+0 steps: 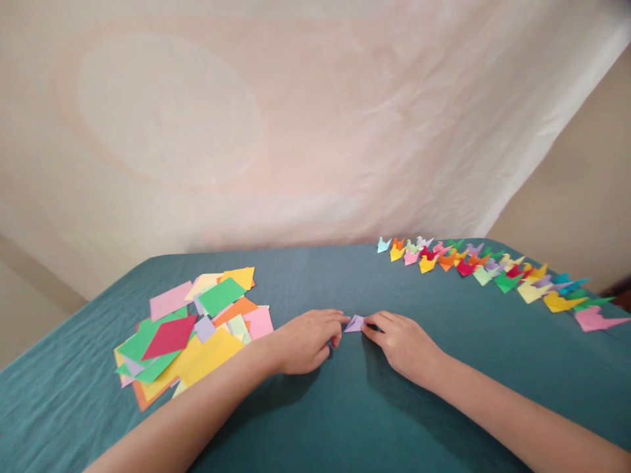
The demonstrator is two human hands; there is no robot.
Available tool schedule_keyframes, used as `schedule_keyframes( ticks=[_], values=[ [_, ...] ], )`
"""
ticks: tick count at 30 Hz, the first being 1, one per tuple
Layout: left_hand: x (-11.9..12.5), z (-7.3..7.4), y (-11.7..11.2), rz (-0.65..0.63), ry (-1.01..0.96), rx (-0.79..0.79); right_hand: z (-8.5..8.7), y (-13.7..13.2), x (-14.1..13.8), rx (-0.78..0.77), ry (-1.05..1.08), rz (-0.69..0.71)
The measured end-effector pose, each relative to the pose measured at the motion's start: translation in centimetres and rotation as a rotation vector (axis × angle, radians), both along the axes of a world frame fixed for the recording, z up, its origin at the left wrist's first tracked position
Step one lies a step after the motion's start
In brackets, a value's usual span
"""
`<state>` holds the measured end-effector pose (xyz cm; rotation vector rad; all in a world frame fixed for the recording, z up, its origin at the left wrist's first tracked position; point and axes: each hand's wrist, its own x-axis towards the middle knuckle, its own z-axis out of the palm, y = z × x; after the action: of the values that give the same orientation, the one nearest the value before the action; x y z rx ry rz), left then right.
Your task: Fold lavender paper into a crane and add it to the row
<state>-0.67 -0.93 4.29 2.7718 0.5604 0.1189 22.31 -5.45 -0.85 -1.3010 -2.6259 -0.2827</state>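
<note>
Right hand [407, 345]: closed in a pinch, with thumb and fingertips together, on the right end of a small folded lilac paper [353, 323]. Held low upon the dark teal tablecloth [315, 427], directly between the 2 hands, probably to have firm support underneath.

Left hand [308, 341]: gripping nothing, with index finger stretched toward the left end of the lilac paper and the other fingers loosely bent. Impossible to tell whether touching it or only just beside; likely placed so for steadying from the opposite side.

To the left, beside the left forearm: a loose heap of coloured paper sheets [221, 297], overlapping at many angles, with a crimson sheet [169, 337] on top. Placed there, perhaps, for easy reach by the left hand.

To the right and farther away: many folded paper birds [466, 268], standing in slanting rows, from a pale blue bird [383, 246] to a pink bird [594, 320]. Set well apart from both hands, maybe for protection against a brushing arm.

Behind everything: a hanging pale cloth [315, 131], perhaps for plain background.
</note>
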Motion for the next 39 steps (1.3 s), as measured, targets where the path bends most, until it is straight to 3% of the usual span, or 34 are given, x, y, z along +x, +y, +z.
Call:
schedule_keyframes(
  ticks=[10,19,32,39],
  values=[
    [-0.1,-0.9,0.5,-0.08,0.002,0.093,-0.4,0.0,0.1,0.048,0.041,0.009],
    [0.3,-0.9,0.4,-0.116,-0.002,0.204,-0.8,-0.1,0.1,0.078,0.048,-0.006],
    [0.5,-1.2,0.3,-0.094,-0.046,0.19,-0.9,0.3,-0.2,0.067,0.139,0.052],
    [0.3,-1.4,0.7,-0.086,-0.091,0.095,-1.0,0.6,-0.2,-0.001,0.09,0.025]
  ],
)
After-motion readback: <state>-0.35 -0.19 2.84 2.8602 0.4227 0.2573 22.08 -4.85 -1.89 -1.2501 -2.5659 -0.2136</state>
